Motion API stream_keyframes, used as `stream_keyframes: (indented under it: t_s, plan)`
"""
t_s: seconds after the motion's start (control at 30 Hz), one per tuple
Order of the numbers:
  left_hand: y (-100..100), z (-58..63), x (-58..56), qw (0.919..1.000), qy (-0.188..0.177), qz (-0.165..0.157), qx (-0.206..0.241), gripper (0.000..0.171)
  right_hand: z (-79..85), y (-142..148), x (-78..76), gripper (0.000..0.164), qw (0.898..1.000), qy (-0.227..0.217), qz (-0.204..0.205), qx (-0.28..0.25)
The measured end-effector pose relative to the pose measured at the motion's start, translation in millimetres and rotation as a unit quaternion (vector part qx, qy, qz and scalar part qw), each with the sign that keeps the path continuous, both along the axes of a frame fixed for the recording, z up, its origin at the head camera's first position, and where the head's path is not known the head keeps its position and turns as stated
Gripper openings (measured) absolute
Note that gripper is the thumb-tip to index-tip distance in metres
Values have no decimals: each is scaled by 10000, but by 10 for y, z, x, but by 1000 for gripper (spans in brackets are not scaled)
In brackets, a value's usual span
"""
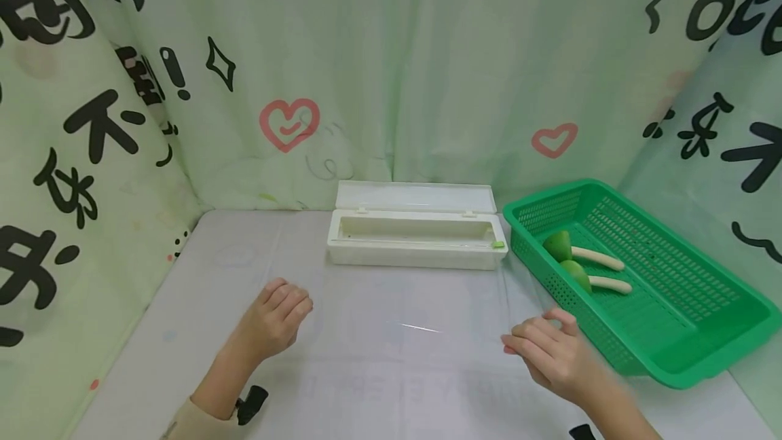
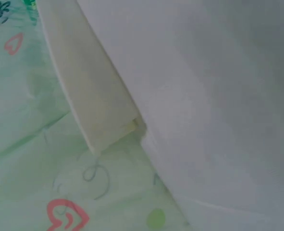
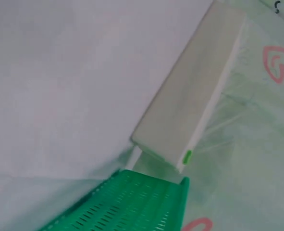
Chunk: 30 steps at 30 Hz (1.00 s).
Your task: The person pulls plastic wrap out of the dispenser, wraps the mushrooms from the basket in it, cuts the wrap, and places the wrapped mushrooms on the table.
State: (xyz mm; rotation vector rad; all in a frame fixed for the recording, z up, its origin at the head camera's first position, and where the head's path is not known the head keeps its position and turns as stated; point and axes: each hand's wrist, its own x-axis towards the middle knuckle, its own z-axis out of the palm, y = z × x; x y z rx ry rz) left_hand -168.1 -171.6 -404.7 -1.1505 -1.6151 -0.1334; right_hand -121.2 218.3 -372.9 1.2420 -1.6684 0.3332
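Observation:
My left hand [image 1: 277,318] hovers over the left part of the white table, its fingers loosely bent around nothing. On the right, my right hand [image 1: 550,355] is also empty with relaxed, bent fingers, close to the near left side of a green basket [image 1: 678,379]. Inside that basket lie two objects with round green heads and pale stems, one green-headed object [image 1: 599,259] behind the other [image 1: 611,284]. Beyond both hands stands a long white box [image 1: 415,258], its lid [image 1: 415,197] raised at the back and a small green tab [image 1: 498,244] at its right front.
Pale green curtains [image 1: 476,87] with hearts and black characters hang behind the table [image 1: 391,372] and along both sides. The basket stands right beside the box's right end. In the right wrist view, the basket [image 3: 146,192] and box [image 3: 190,86] appear close together.

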Motion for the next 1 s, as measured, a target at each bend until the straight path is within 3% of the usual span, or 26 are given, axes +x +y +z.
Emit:
stream_keyframes:
  t_s: [0.27, 0.57, 0.73, 1.0]
  plan:
    - [-98, -295, 195, 9929, -898, 201, -751, 27, -450, 73, 145, 33, 9935, -961, -106, 610]
    - [-40, -558, 275, 9788, -1397, 401, -1441, 36, -820, 223, 152, 33, 9772, -1804, -311, 1078]
    - [-20, -651, 269, 9707, -1292, 440, -1975, 39, -956, 273, 126, 33, 9687, -1936, -520, 1467]
    - [-8, -794, 247, 9569, -1498, 192, -2479, 47, -1077, 290, 97, 40, 9603, -1782, -804, 1991]
